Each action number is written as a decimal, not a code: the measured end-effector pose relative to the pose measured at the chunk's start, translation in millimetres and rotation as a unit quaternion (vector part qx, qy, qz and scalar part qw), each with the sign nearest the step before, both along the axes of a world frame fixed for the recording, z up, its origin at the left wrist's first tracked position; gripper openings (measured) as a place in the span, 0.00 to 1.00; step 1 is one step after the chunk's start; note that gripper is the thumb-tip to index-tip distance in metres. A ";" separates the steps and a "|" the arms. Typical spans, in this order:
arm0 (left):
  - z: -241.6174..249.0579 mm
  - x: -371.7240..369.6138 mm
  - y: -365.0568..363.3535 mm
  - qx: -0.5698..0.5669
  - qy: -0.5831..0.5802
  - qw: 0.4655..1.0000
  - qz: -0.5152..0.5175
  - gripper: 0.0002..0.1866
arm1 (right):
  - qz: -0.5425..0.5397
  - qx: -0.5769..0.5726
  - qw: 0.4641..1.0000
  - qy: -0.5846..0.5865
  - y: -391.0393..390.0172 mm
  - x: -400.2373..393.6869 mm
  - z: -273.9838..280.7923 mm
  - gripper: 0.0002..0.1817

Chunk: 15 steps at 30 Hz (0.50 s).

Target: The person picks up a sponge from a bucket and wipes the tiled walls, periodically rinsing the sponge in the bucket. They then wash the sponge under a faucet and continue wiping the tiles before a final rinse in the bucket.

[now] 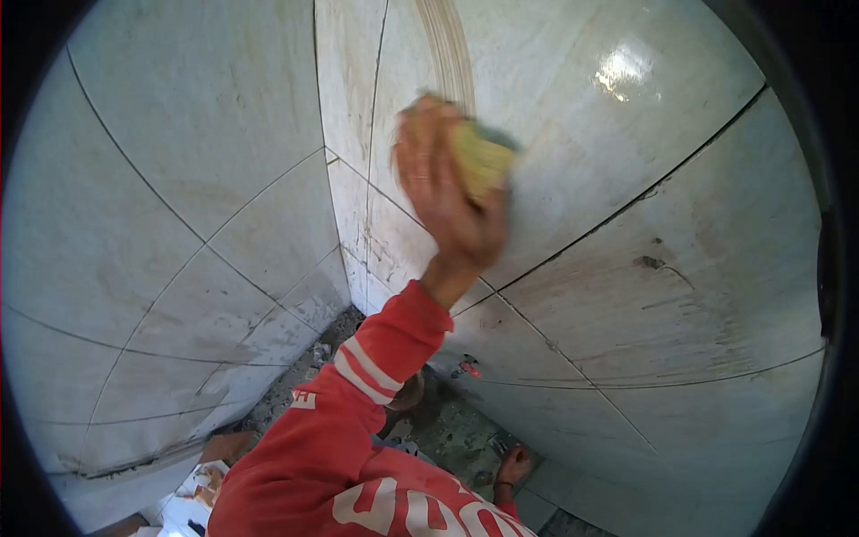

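Right of the stained left wall (161, 161), the left hand (446, 201) grips a yellow sponge (483, 166) against the right wall (582, 170), below a brown smear (449, 49); flat, overlapping strokes should work best. Farther right and low is the right hand (514, 466), its grip too small to judge.

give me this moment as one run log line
left hand: holds yellow sponge against tiled wall | right hand: low, grip unclear | brown streaks: above yellow sponge

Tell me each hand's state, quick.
Left hand: holding a yellow-and-green, blocky sponge against the pale, glossy tiled wall.
Right hand: low down, small in view; open or closed cannot be told.
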<state>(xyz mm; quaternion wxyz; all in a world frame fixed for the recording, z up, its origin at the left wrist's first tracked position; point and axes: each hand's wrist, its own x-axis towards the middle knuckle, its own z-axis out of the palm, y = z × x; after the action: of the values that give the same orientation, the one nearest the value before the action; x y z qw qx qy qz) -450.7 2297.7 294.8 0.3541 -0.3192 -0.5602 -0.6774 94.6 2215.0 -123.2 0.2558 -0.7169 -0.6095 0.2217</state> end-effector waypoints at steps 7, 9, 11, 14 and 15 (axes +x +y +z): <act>-13.2 1.5 -3.4 -0.061 0.056 0.996 0.019 0.36 | 0.053 0.022 0.992 -0.108 -7.6 81.4 -44.3 0.26; 19.0 -15.6 -3.6 -0.034 0.069 0.997 0.013 0.36 | 0.042 -0.027 0.996 -0.070 -3.8 76.4 -33.9 0.26; 35.1 -21.8 -1.0 -0.018 0.101 0.994 0.033 0.36 | 0.026 -0.077 0.996 -0.040 -4.6 85.1 -28.2 0.27; -35.0 9.0 -5.4 -0.061 0.073 0.995 0.007 0.36 | 0.043 -0.010 0.990 -0.133 -3.9 68.4 -30.4 0.27; -46.6 9.1 -5.1 -0.058 0.074 0.996 0.007 0.36 | 0.063 -0.026 0.989 -0.130 -0.1 57.0 -28.4 0.27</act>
<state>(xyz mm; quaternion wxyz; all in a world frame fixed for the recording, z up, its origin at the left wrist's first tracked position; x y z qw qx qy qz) -441.6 2292.6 248.2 0.3805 -0.3847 -0.5727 -0.6158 151.6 2214.9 -151.6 0.1415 -0.7064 -0.6753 0.1581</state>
